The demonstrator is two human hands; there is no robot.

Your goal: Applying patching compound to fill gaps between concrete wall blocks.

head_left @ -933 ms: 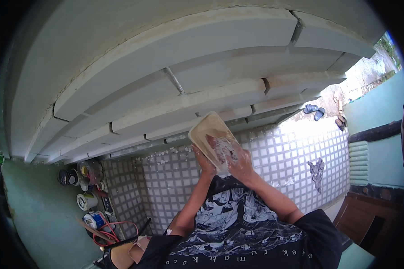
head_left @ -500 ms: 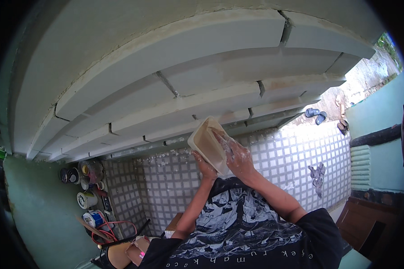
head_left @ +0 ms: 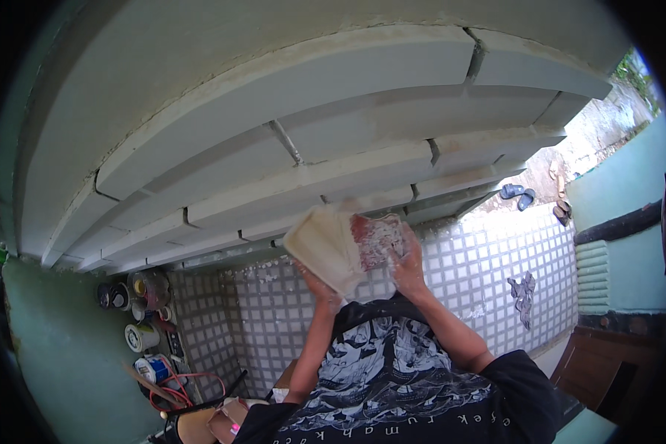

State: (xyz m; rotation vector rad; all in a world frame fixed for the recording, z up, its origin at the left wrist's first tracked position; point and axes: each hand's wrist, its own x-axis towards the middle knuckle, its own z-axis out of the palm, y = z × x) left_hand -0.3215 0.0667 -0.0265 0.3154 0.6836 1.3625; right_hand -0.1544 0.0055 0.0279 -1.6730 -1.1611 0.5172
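My left hand is closed round the near-left side of a cream rectangular plastic tub, held tilted in front of my chest. White residue coats the tub; its floor is blurred. To its right, my right hand grips a flat red spreader smeared with white paste. The spreader's left edge meets or overlaps the tub's right rim; blur hides which. White paste also marks the fingers of my right hand.
Ahead rises a pale wall of stepped ledges with dark vertical gaps. White crumbs lie along its foot on the tiled floor. Paint cans and a red hose stand left. A grey rag and sandals lie right.
My right hand has come out of the tub and moved right, bringing the red spreader into view. The tub has shifted left and tipped further over.
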